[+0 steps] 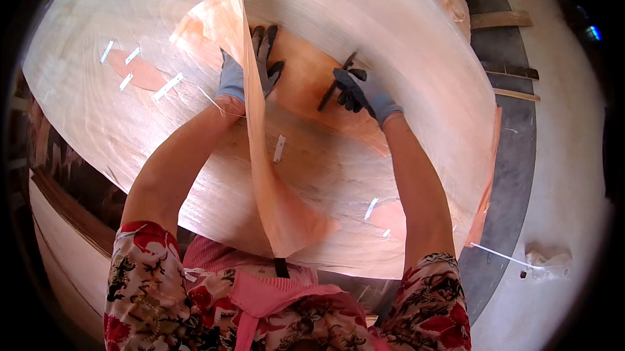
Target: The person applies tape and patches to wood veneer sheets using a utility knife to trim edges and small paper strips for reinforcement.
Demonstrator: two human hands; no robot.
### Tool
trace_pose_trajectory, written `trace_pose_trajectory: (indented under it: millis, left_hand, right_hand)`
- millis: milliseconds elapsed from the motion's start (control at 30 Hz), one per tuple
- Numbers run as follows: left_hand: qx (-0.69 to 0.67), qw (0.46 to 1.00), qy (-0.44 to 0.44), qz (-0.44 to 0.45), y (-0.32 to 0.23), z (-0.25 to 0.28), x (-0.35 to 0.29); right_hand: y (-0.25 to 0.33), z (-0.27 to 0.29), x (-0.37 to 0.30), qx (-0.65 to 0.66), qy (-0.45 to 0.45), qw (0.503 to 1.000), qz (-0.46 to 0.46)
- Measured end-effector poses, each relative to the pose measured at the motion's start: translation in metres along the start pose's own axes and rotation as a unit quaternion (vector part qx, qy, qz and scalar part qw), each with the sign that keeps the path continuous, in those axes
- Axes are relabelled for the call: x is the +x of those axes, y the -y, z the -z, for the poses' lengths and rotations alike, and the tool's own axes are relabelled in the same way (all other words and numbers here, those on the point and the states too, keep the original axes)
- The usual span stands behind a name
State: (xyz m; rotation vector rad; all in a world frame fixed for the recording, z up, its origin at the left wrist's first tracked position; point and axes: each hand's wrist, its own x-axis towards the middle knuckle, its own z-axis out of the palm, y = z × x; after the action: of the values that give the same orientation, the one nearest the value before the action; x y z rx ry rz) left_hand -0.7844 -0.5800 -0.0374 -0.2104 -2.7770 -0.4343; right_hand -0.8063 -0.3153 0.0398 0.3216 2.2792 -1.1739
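A large pale wood veneer sheet (319, 168) lies in front of me. On it is a smaller orange veneer piece (303, 71), part of which curls up into a tall thin flap (257, 149) running toward my body. My left hand (263, 68), in a grey glove with dark fingertips, presses flat on the orange piece with fingers apart; the flap hides part of it. My right hand (370, 92), gloved alike, has its fingers curled around a dark, thin, knife-like tool (327, 98) slanting over the orange veneer. The tool's exact kind is unclear.
An orange oval patch (140, 71) with white tape strips lies at the left, a similar patch (390, 215) at the lower right. A lone tape strip (279, 148) sits mid-sheet. Wooden strips (501, 19) lie on a grey surface at the right, beside a crumpled plastic bag (550, 263).
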Motion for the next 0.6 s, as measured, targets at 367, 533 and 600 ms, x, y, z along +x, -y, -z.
trace_pose_trajectory:
  millis: [367,533,600]
  left_hand:
    - [-0.179,0.974,-0.132,-0.05,0.009,0.012,0.002]
    - [-0.174,0.978,-0.112,0.04,0.074,0.1,-0.074]
    - [-0.128,0.979,-0.104,0.123,0.143,0.126,-0.133]
  right_hand:
    - [-0.068,0.011,0.034,-0.063,-0.005,0.993,0.097]
    - [-0.065,0.007,0.024,-0.055,-0.01,0.994,0.098]
    - [-0.063,0.011,0.023,-0.044,-0.01,0.994,0.095]
